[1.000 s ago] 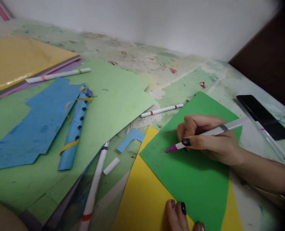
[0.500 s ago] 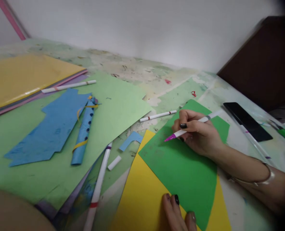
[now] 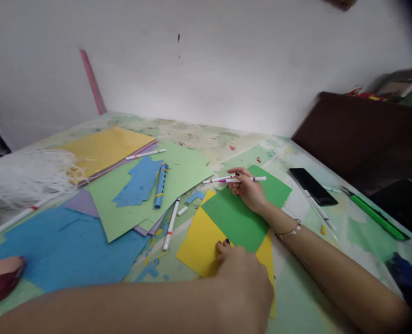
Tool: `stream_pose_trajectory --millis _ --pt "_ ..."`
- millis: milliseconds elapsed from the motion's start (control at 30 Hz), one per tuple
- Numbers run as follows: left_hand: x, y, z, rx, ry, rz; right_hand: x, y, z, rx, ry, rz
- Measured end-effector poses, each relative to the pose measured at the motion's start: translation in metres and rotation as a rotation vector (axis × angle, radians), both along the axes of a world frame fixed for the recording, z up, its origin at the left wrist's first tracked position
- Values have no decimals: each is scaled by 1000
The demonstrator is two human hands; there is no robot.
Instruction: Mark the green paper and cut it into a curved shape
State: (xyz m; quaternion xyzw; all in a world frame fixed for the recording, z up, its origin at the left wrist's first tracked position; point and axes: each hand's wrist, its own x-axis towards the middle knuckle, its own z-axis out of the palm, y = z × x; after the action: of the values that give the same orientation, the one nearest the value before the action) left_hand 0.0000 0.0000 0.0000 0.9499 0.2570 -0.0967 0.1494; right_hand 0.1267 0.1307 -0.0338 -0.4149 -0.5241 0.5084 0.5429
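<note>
The right hand (image 3: 248, 191) is gripping a pink-tipped marker (image 3: 242, 179) at the green paper's (image 3: 242, 215) twelve o'clock edge; the left hand (image 3: 242, 278) is lying, seemingly flat, on the yellow paper (image 3: 199, 243) at six o'clock.

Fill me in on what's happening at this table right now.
A person sits at a paint-stained table strewn with coloured paper. The right hand holds a white marker with a purple tip over the far edge of a green sheet, which lies on a yellow sheet. The left hand presses flat on the yellow sheet at its near edge. Nearby lie more markers, blue paper scraps and a black phone.
</note>
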Motion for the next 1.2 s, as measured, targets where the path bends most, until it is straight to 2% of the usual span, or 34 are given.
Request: stream_pose_trajectory --millis 33,100,167,267,367,500,733,833,1067,1200 --pt "-5 4 11 15 80 -23 0 -1 -1 17 -16 -20" --pt "-23 17 27 170 -20 126 -1 -3 -2 59 -47 -77" --pt "-47 35 30 287 -41 311 0 -7 -3 117 -75 -162" --pt "-85 55 18 439 -91 605 -2 -16 -4 183 -125 -257" --pt "-112 59 -1 486 -149 740 -8 -27 -4 202 -180 -284" --pt "-122 55 -15 480 -247 748 -18 -39 -5 196 -215 -309" --pt "-123 65 -23 431 -345 674 -24 -56 -7 117 -112 -354" --pt "-124 69 -27 411 -419 653 -29 -67 -8 76 -49 -284" --pt "-119 77 -33 326 -688 564 -46 -79 2 -3 98 1" --pt "-119 77 -35 258 -779 537 -48 -81 7 -30 150 53"
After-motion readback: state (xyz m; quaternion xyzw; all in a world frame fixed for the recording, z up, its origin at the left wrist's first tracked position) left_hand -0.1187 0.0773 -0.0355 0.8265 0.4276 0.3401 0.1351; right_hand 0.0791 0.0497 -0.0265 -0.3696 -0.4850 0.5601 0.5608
